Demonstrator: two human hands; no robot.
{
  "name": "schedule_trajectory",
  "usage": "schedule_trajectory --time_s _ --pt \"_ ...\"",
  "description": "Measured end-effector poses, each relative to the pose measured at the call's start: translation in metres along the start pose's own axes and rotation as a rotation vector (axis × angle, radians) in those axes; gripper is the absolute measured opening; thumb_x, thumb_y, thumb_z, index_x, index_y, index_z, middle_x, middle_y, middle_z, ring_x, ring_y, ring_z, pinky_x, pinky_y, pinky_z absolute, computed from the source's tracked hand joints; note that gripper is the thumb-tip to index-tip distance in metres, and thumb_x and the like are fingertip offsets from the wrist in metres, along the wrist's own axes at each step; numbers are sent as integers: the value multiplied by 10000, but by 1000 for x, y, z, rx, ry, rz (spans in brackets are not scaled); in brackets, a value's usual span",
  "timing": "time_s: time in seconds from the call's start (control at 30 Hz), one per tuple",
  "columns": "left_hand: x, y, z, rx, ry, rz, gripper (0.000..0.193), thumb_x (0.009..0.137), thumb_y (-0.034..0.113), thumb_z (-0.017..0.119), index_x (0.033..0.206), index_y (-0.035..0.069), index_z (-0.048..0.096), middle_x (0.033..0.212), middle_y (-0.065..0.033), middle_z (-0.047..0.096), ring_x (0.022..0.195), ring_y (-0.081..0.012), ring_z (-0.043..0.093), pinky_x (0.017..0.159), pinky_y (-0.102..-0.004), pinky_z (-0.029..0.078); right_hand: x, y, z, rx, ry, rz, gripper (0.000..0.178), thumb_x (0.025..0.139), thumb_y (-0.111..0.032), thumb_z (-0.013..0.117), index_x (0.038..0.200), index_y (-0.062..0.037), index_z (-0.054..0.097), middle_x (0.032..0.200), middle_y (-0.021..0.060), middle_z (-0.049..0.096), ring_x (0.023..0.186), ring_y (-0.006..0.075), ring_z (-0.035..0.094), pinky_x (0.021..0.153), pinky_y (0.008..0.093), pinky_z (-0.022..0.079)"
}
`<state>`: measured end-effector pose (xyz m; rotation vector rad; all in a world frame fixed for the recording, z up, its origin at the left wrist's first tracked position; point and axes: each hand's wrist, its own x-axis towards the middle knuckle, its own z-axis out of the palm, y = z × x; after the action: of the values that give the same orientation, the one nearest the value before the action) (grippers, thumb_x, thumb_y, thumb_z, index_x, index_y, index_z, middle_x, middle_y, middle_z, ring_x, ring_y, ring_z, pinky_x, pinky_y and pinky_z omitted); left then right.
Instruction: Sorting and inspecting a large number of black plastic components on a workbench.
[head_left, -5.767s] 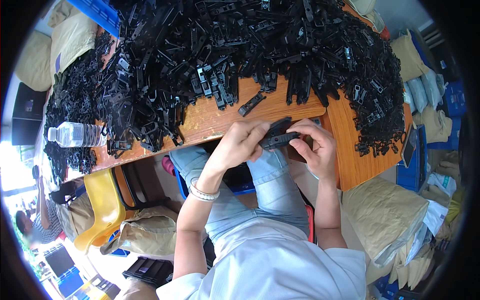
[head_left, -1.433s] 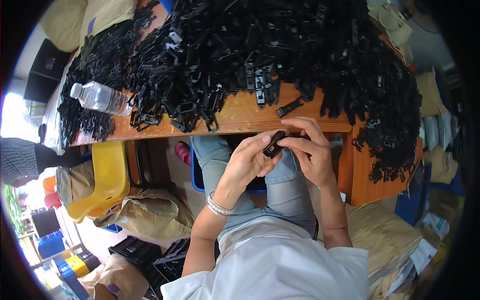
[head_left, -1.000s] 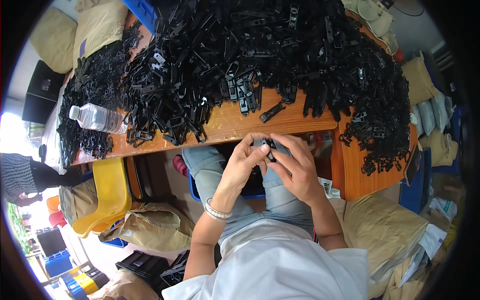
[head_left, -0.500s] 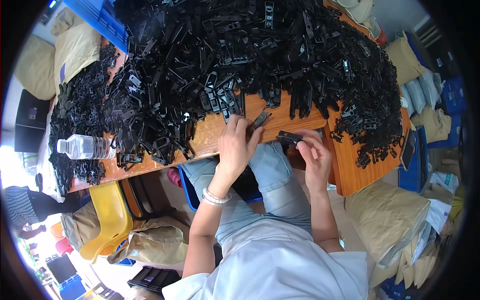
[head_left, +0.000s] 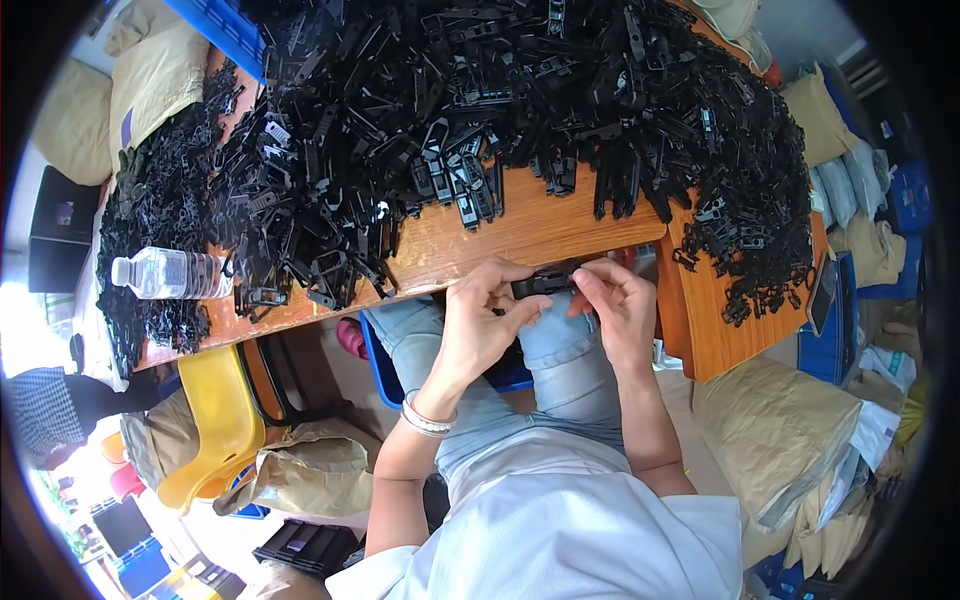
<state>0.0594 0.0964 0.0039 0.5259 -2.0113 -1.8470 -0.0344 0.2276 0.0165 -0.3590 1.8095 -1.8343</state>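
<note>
Close to the table's front edge, above my lap, both hands meet at a dark plastic part (head_left: 540, 284). My left hand (head_left: 486, 318) is closed, pinching its left end between thumb and fingers. At the right end, my right hand (head_left: 620, 305) closes thumb and fingertips on a black plastic piece (head_left: 573, 272). The two pieces touch or overlap, and I cannot tell whether they are joined. Beyond my hands, a large heap of black plastic parts (head_left: 450, 100) covers much of the wooden table (head_left: 520, 225).
A clear plastic bottle (head_left: 175, 274) lies among smaller black parts on the left. A lower wooden surface (head_left: 740, 340) at the right bears more parts. Around me are a yellow chair (head_left: 215, 420), paper sacks (head_left: 770, 430) and a blue crate (head_left: 215, 35).
My left hand has drawn back from the heap with a dark part, down past the table edge. It has come together with my right hand, and the pieces now meet.
</note>
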Motion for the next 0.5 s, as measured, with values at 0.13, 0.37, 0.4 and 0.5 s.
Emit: schedule_trajectory --time_s 0.13,0.37,0.4,0.5 --pt "3 -8 2 -589 38 -293 239 769 15 673 974 -63 577 765 -80 619 683 -143 630 534 -216 476 -3 10 -2 24 11 -122 119 817 -40 630 847 71 604 787 55 551 611 106 535 555 209 409" --pt "5 -7 5 -521 -132 -358 192 780 105 689 882 -38 612 719 -44 578 585 -93 508 487 -197 397 -1 16 -3 -179 -22 -201 179 739 -58 703 874 35 633 818 17 565 705 85 509 625 214 398" --pt "5 -9 3 -418 -132 -350 180 776 117 695 847 -31 618 726 -28 565 582 -84 485 486 -199 373 1 16 -2 -179 25 -165 208 735 -64 709 907 28 635 833 15 566 711 84 510 636 213 398" --pt "4 -5 2 -370 -136 -128 166 775 124 698 810 -18 620 724 -11 546 584 -81 452 502 -214 348 -2 16 1 44 -114 -71 273 748 -82 701 992 12 622 858 15 569 733 81 514 660 204 395"
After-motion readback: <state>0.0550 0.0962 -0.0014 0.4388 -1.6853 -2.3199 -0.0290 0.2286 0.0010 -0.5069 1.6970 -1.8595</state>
